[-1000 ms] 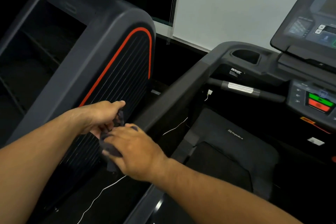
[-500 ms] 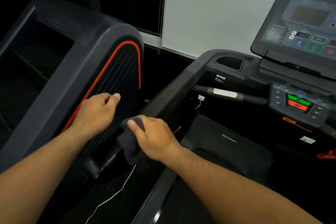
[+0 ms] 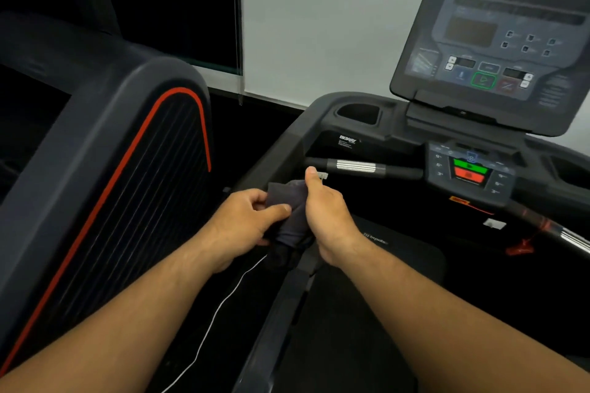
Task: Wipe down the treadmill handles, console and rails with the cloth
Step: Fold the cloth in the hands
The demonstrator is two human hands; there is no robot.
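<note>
Dark cloth (image 3: 289, 217) bunched between both hands: left hand (image 3: 245, 226) fingers pinch it, right hand (image 3: 329, 217) fingers grip it.

Left hand (image 3: 245, 226): pinches the dark cloth (image 3: 284, 198), thumb laid flat across the front, fingers curled behind.
Right hand (image 3: 329, 217): fist wrapped round the same cloth, thumb sticking up.
Arms: left forearm (image 3: 143, 306) and right forearm (image 3: 431, 290) both bare, angled inward, wrists close together.

The cloth (image 3: 291, 215) is coloured dark grey; the black, finely lined side panel (image 3: 137, 217) is edged in orange-red.
</note>
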